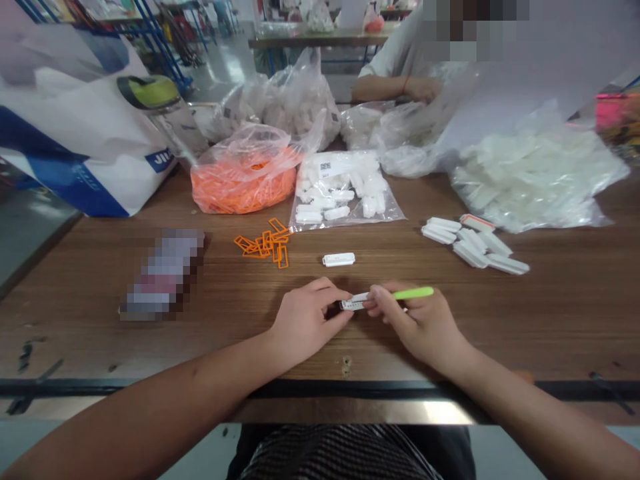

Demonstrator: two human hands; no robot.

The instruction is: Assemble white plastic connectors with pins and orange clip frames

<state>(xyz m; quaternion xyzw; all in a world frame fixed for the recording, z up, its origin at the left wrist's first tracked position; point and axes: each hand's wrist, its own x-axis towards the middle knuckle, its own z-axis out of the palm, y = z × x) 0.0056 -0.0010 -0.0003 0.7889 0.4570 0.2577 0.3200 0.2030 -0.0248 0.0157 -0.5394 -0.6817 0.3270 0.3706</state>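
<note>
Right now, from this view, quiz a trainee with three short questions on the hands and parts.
1. True or false: the right hand holds a slim green plastic stick; the left hand pinches a small white plastic piece.
2. The loose orange rectangular plastic rings lie: A) in front of the clear bag of orange rings; B) under the left hand; C) on the floor.
3. How many white pieces lie alone between the hands and the flat clear bag of white pieces?
Key: true; A; one, the lone white piece.

Object [163, 273] at left pixelated, unidentifiable; white part [354, 301] half hidden (ends covered).
</note>
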